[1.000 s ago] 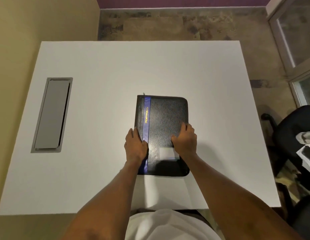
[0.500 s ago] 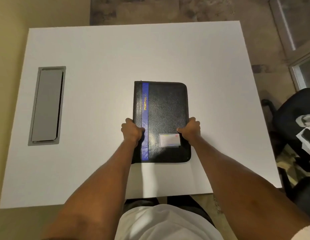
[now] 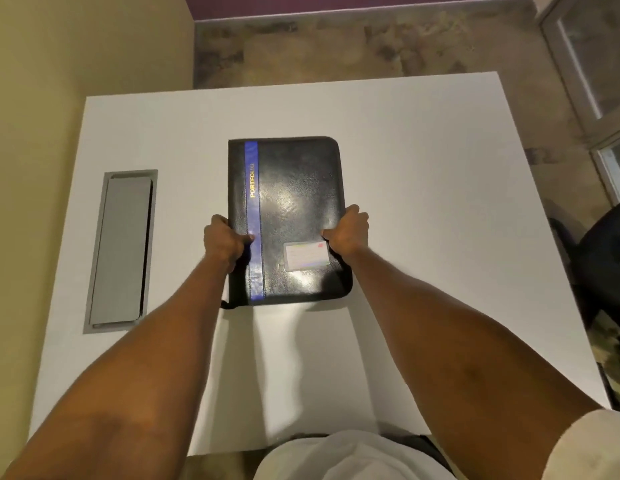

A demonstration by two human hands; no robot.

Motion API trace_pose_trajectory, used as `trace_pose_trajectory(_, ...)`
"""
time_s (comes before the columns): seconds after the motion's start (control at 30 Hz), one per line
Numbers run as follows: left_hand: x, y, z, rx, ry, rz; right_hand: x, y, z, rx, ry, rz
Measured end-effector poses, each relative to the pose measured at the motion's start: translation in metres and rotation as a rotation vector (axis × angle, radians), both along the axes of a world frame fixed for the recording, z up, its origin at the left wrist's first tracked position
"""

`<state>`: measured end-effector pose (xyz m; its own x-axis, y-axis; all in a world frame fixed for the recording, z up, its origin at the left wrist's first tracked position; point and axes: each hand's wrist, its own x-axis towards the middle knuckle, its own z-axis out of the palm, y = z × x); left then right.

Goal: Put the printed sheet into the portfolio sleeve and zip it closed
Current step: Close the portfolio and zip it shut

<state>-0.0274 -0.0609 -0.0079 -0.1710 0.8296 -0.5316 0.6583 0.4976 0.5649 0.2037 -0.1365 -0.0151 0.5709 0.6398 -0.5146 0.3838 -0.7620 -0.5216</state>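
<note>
One portfolio, apparently zipped, between one left hand, one right hand.

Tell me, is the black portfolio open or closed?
Closed: the portfolio shows only its front cover. The left hand and right hand grip its side edges. Zip fully drawn or not: cannot tell.

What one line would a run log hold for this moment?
portfolio: closed, black | left hand: grips left edge | right hand: grips right edge | printed sheet: not visible | surface: white table
</note>
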Motion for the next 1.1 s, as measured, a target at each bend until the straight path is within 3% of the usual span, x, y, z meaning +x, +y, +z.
trace_pose_trajectory(0.57, -0.059, 0.159, -0.033, 0.023, 0.084, 0.01, -0.051, 0.164, -0.033, 0.045, -0.008, 0.047)
trace_pose_trajectory(0.9, -0.061, 0.157, -0.043, 0.046, 0.122, -0.004, -0.06, 0.168, -0.037, 0.001, 0.025, 0.122)
trace_pose_trajectory(1.1, -0.046, 0.13, -0.013, 0.104, 0.164, -0.112, -0.073, 0.144, -0.002, 0.145, -0.15, 0.327)
